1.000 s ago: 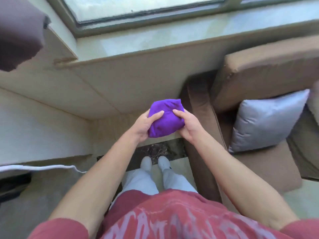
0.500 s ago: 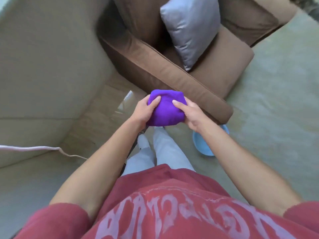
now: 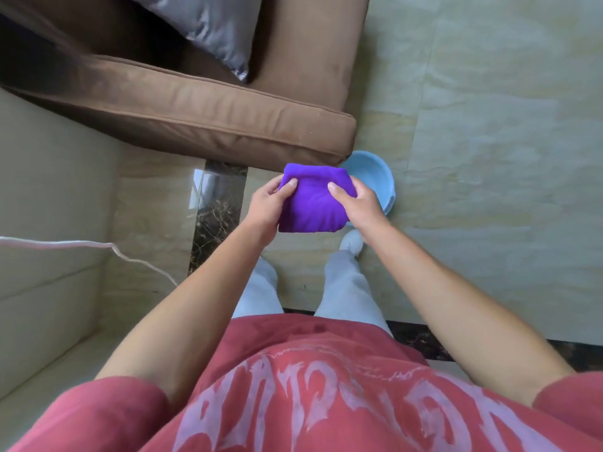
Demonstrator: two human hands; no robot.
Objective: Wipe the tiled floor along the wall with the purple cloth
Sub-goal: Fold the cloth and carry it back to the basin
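A folded purple cloth is held at waist height in front of me, above the floor. My left hand grips its left side with the thumb on top. My right hand grips its right side the same way. The pale tiled floor spreads to the right and below. A cream wall rises on the left, with a strip of floor running along its foot. I am standing, and my feet are on the tiles below the cloth.
A brown sofa with a silver cushion fills the upper left. A light blue basin sits on the floor by the sofa's corner. A white cable hangs from the wall. Dark marble strips cross the tiles.
My view has swung from the window and wall down and round to the floor beside the sofa. The blue basin has come into sight. Both hands kept hold of the cloth.
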